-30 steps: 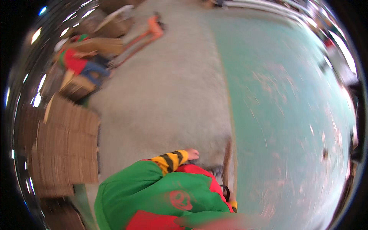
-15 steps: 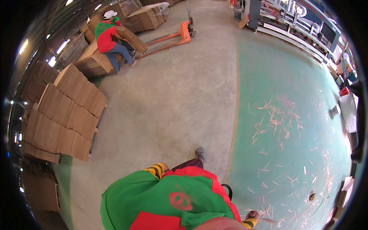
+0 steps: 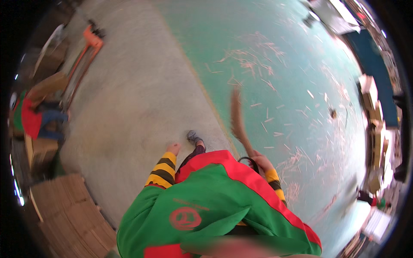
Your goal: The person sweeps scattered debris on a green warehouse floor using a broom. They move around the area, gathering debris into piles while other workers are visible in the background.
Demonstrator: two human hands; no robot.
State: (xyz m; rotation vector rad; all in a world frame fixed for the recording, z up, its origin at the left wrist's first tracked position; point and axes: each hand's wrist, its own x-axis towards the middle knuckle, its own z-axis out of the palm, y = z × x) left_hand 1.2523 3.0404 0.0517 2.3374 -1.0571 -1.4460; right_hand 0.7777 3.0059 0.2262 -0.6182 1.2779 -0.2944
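My right hand (image 3: 262, 162) is closed round the lower end of a long, curved brown strip (image 3: 237, 116). The strip points away from me over the green floor; motion smears it, so its exact kind does not show. A black loop (image 3: 250, 161) sits beside this hand at the edge of my green and red top. In front of my body on the left, my left hand (image 3: 174, 149) hangs with its fingers curled in and nothing visible in it. Thin pale sticks (image 3: 254, 60) lie scattered over the green floor, ahead of and beside my right hand.
Stacked flat cardboard (image 3: 71, 210) stands at the lower left. Beyond it a person (image 3: 32, 116) in red and green bends by cartons, near an orange pallet jack (image 3: 92, 41). Boxes (image 3: 374, 146) line the right side. Another person (image 3: 368, 198) is at the lower right.
My view has turned right, shifting the pallet jack and the co-worker to the left edge. My right hand has come forward with the brown strip raised. My left hand now shows fully.
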